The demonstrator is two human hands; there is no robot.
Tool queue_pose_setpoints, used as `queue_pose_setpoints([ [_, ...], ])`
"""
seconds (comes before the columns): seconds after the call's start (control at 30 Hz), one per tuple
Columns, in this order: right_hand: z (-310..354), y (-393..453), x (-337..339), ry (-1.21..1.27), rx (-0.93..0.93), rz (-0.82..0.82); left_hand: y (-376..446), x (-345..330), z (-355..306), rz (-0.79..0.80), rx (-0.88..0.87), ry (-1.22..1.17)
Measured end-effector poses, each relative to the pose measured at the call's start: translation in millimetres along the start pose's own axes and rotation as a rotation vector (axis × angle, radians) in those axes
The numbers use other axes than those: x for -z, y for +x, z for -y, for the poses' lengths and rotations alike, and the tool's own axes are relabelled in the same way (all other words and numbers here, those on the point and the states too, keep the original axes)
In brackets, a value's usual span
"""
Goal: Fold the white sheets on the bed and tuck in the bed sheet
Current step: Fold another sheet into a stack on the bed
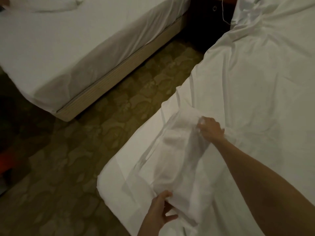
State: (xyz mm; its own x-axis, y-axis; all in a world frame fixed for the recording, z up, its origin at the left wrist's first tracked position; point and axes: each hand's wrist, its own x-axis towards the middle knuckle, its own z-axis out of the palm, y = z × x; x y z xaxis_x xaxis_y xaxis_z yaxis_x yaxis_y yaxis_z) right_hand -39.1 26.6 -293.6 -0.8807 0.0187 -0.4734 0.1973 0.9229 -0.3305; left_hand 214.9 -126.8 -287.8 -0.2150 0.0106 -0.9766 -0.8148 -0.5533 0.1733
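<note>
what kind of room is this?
Likely a hotel twin room: a second bed made up in matching white linen stands across a patterned carpet, and both hands grip the white sheet on the near bed.

The right hand (211, 129) reaches out over the near bed (255, 82), fingers curled into a bunched fold of the white sheet (179, 150). Nearer the body, the left hand (162, 212) grips the same fold at the mattress edge, thumb on top. The raised fold runs between both hands. Left of the hands lies patterned carpet (102, 133), and beyond it a second bed (51, 48) with a tucked sheet
</note>
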Motion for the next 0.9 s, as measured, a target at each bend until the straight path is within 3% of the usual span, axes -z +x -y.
queue_pose_setpoints([
  [0.07, 6, -3, -24, -0.015, -0.057, 0.106, 7, 3, 1, -0.050, 0.014, 0.035],
  [0.23, 5, 2, -68, -0.084, -0.045, 0.105, 23, 2, -6, -0.145, 0.049, 0.138],
  [0.43, 0, 8, -47, -0.091, -0.005, 0.159, 11, 2, -13, -0.176, 0.075, 0.208],
  [0.5, -1, -7, -41, -0.072, -0.008, 0.145, 7, 5, -24, -0.284, -0.032, 0.200],
  [0.57, -4, -33, -45, -0.086, 0.002, 0.133, 2, 7, -40, -0.459, -0.250, 0.262],
  [0.67, -8, -72, -56, -0.056, 0.018, 0.157, -16, -3, -72, -0.651, -0.637, 0.724],
  [0.8, -7, -111, -74, -0.051, 0.029, 0.222, -9, -26, -93, -0.585, -1.034, 1.554],
  [0.83, -8, -115, -77, -0.084, 0.033, 0.233, -2, -33, -96, -0.550, -1.077, 1.668],
  [0.9, -12, -116, -82, -0.134, 0.040, 0.233, 9, -46, -106, -0.412, -0.955, 1.865],
])
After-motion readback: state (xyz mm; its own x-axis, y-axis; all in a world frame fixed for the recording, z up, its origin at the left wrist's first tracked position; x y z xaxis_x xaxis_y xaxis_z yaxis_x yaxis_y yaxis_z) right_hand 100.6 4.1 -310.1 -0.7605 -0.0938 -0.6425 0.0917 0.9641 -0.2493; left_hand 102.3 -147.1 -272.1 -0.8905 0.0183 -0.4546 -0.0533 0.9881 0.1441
